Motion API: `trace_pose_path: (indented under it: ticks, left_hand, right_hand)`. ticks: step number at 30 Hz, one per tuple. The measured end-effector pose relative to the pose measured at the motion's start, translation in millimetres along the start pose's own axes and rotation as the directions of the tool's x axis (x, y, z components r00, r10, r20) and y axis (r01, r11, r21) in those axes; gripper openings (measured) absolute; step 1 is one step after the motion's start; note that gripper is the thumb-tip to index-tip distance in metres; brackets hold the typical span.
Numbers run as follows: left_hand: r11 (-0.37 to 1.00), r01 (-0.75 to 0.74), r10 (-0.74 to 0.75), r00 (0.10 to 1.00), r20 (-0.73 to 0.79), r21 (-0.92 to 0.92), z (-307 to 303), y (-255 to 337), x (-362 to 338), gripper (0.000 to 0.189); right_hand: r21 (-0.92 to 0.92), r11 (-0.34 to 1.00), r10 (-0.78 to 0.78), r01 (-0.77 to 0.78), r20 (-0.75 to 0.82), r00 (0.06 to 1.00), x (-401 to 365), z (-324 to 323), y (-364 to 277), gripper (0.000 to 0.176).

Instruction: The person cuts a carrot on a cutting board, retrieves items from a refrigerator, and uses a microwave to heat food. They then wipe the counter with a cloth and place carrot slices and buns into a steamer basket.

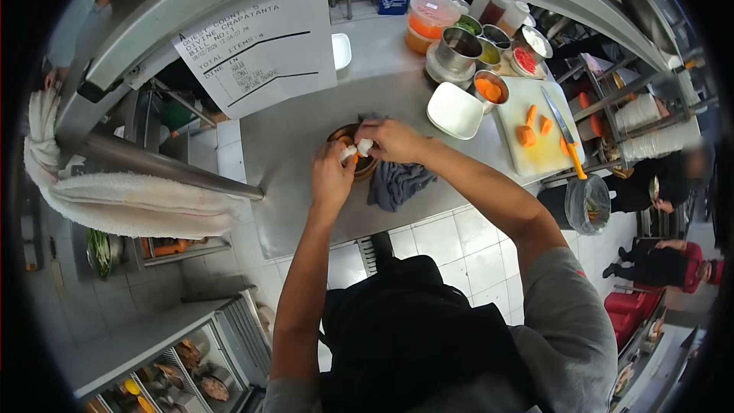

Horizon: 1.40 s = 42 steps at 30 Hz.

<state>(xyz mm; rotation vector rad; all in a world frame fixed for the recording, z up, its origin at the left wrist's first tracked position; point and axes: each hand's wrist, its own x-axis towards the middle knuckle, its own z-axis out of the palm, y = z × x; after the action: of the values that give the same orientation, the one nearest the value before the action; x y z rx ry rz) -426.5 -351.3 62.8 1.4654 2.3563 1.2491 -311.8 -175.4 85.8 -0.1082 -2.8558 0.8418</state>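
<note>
My left hand point(333, 173) is closed on a small white piece point(348, 153) above a round brown bowl point(364, 171) on the steel counter. My right hand point(391, 142) pinches another white piece point(365, 146) just beside it, so the two pieces nearly touch. Orange bits show inside the bowl, partly hidden by my fingers. A crumpled grey-blue cloth point(401, 185) lies against the bowl's right side, under my right forearm.
At the right, a cutting board point(527, 154) holds carrot pieces and an orange-handled knife point(565, 126). White dishes point(455, 111) and several containers stand farther back. A printed bill point(260, 50) hangs at upper left. Other people stand at the far right and upper left.
</note>
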Motion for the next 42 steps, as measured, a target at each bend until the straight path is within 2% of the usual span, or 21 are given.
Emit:
trace_pose_path:
  ticks: [2,12,14,17,18,19,20,21,22,25,26,28,29,31,32,33,34,35,37,39,42]
  left_hand:
    - [0.999,0.001,0.0,1.0,-0.03,0.037,-0.4,0.7,1.9,0.023]
    - [0.974,-0.068,0.075,0.997,-0.023,0.217,18.3,-10.5,26.7,0.025]
    - [0.982,-0.059,0.067,0.997,-0.04,0.177,22.8,-11.5,30.4,0.021]
    - [0.992,-0.042,0.047,0.998,-0.041,0.115,22.1,-12.8,31.6,0.017]
    - [0.995,-0.033,0.036,0.999,-0.029,0.093,19.4,-13.9,31.4,0.017]
    - [0.995,-0.033,0.036,0.999,-0.034,0.093,12.1,-15.4,29.8,0.017]
    - [1.0,-0.014,0.012,0.997,-0.082,-0.021,1.6,-16.9,25.2,0.015]
    - [0.99,-0.004,-0.014,0.992,-0.124,-0.139,-8.9,-16.6,20.3,0.014]
    - [0.991,0.03,-0.05,0.987,-0.152,-0.131,-23.2,-14.1,13.0,0.013]
    - [0.98,0.092,-0.118,0.982,-0.147,-0.174,-40.4,-6.1,-10.7,0.012]
    - [0.97,0.13,-0.157,0.98,-0.121,-0.205,-44.5,-5.4,-18.5,0.012]
    - [0.95,0.125,-0.147,0.988,-0.057,-0.286,-41.6,4.8,-29.6,0.013]
    - [0.919,0.125,-0.132,0.991,0.005,-0.373,-38.1,13.7,-31.9,0.014]
    - [0.92,0.091,-0.097,0.995,0.004,-0.381,-37.4,27.0,-29.4,0.018]
    - [0.781,0.25,-0.2,0.968,0.15,-0.572,-39.5,33.1,-27.5,0.021]
    - [0.582,0.404,-0.26,0.915,0.31,-0.705,-41.4,37.8,-26.2,0.024]
    - [0.484,0.418,-0.233,0.908,0.347,-0.769,-42.2,40.4,-25.3,0.028]
    - [0.486,0.413,-0.234,0.911,0.341,-0.77,-41.9,42.2,-25.7,0.028]
    - [0.274,0.422,-0.246,0.9,0.361,-0.864,-39.4,43.0,-27.7,0.029]
    - [0.334,0.407,-0.235,0.909,0.343,-0.85,-35.3,38.0,-33.4,0.029]
    - [0.376,0.416,-0.249,0.906,0.342,-0.828,-26.0,26.5,-43.0,0.029]
  right_hand:
    - [-0.031,0.995,-0.093,0.093,0.002,0.996,3.2,1.6,3.1,0.032]
    - [-0.269,0.962,-0.022,0.042,0.075,0.997,15.0,6.5,-1.3,0.033]
    - [-0.259,0.964,-0.048,0.057,0.041,0.998,13.2,5.6,-0.5,0.033]
    - [-0.274,0.961,0.049,-0.034,0.046,0.998,8.8,-3.2,3.3,0.028]
    - [0.24,0.915,0.348,-0.323,-0.068,0.935,3.2,-12.9,8.1,0.024]
    - [0.696,0.566,0.624,-0.442,-0.012,0.781,-3.3,-22.0,13.7,0.023]
    - [0.694,0.57,0.623,-0.44,-0.015,0.782,-16.8,-24.2,25.2,0.023]
    - [0.96,0.128,0.633,-0.248,0.114,0.766,-36.4,-21.2,42.1,0.024]
    - [0.932,-0.363,0.585,0.001,0.227,0.779,-52.2,-20.5,50.5,0.026]
    - [0.916,-0.4,0.676,0.035,0.269,0.686,-89.8,-13.7,15.5,0.032]
    - [0.913,-0.405,0.676,0.038,0.272,0.685,-97.1,-6.0,4.1,0.032]
    - [0.928,-0.371,0.505,-0.011,0.212,0.837,-100.4,4.8,-14.6,0.037]
    - [0.928,-0.373,0.499,-0.01,0.21,0.841,-95.7,1.3,-27.0,0.037]
    - [0.983,-0.032,0.397,-0.183,0.181,0.9,-82.9,-7.5,-51.8,0.041]
    - [0.976,0.144,0.414,-0.162,0.089,0.906,-76.4,-8.0,-60.5,0.049]
    - [0.977,0.143,0.407,-0.16,0.089,0.909,-70.7,-3.6,-62.1,0.049]
    - [0.903,0.413,0.38,-0.123,-0.048,0.924,-64.6,-1.1,-64.1,0.05]
    - [0.755,0.651,0.317,-0.079,-0.176,0.932,-59.4,0.2,-66.1,0.051]
    - [0.735,0.676,0.314,-0.054,-0.221,0.923,-55.7,5.1,-71.6,0.049]
    - [0.628,0.775,0.323,-0.068,-0.301,0.897,-53.0,12.3,-72.9,0.047]
    - [0.603,0.786,0.346,-0.139,-0.242,0.906,-53.6,10.1,-84.2,0.044]
